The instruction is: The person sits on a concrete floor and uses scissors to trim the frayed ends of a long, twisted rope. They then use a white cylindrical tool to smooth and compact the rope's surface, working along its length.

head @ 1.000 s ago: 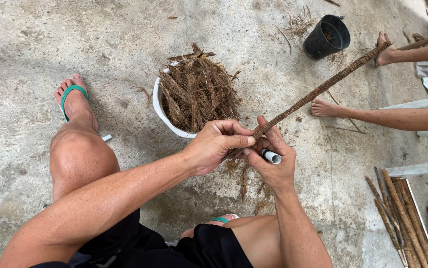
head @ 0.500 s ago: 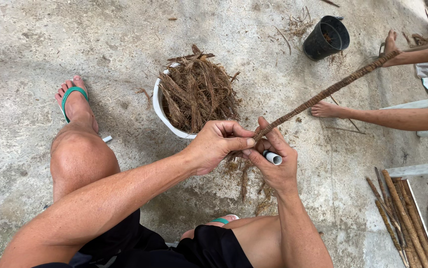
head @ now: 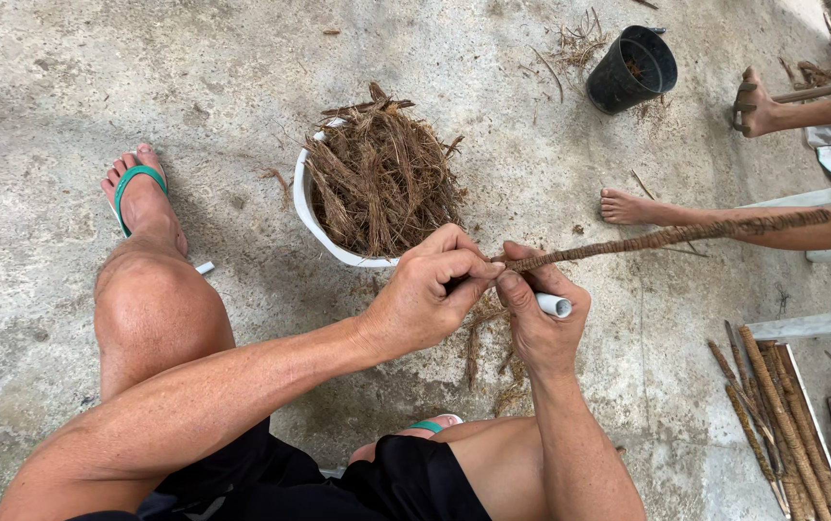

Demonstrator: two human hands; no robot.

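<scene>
Presently, item: a long stick [head: 666, 234] wrapped in brown fibre, held over the concrete floor [head: 68, 87] in front of our knees.
Left hand: our left hand [head: 430, 299] pinches the near end of the stick, thumb and forefinger pressed together on the fibre, the other fingers curled under.
Right hand: our right hand [head: 541, 323] is closed around a white pipe end [head: 555, 305] that pokes out past the palm, thumb pressed on the wrapping just beside the left fingertips.
Done, as we judge: the stick looks wrapped along its whole visible length, out to the far tip.
Left, as we judge: the near end at our fingers, where loose strands [head: 492, 357] hang down; the bare white pipe end is uncovered.
Long axis: nearly level across the view, rising slightly away from us.
Pointing: far tip to the right, towards another person's legs [head: 724, 214]; near end at our hands.
Supply: white bucket [head: 311, 217] full of brown fibre [head: 381, 178], just beyond our hands.
Finished stock: more wrapped sticks [head: 772, 405] lying at lower right.
Also: a black pot [head: 630, 68] well apart, at top.
</scene>
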